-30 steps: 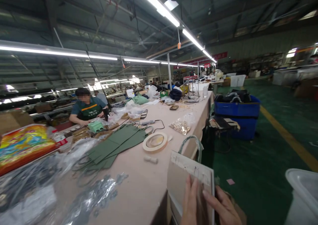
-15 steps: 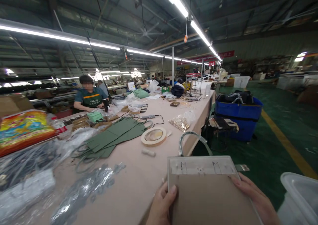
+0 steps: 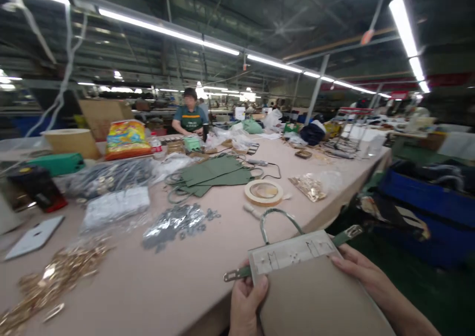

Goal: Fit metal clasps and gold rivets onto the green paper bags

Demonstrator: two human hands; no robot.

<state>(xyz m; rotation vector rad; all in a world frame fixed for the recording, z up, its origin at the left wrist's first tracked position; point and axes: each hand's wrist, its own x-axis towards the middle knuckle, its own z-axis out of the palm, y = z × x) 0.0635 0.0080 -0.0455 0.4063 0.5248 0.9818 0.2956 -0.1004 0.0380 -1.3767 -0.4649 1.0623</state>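
Both my hands hold a flat grey-brown board panel [image 3: 311, 291] at the near edge of the long table [image 3: 208, 271]. My left hand [image 3: 247, 301] grips its left edge with the thumb on top. My right hand [image 3: 361, 271] holds its right edge, fingers curled over it. A pale strip with marks runs along the panel's top, and a green strap handle [image 3: 276, 219] with metal end clips loops up from behind it. A roll of tape [image 3: 263, 192] lies on the table just beyond.
On the table lie green cut pieces [image 3: 217, 172], silvery bagged parts [image 3: 174, 222], gold fittings [image 3: 55, 276] at near left and a snack bag [image 3: 126, 138]. A person in a green apron [image 3: 190, 118] works at the far side. Blue bins [image 3: 426, 202] stand on the right floor.
The view has swung left, showing more of the table. The panel turned from edge-on to flat and wide, and my hands moved apart to its two sides.
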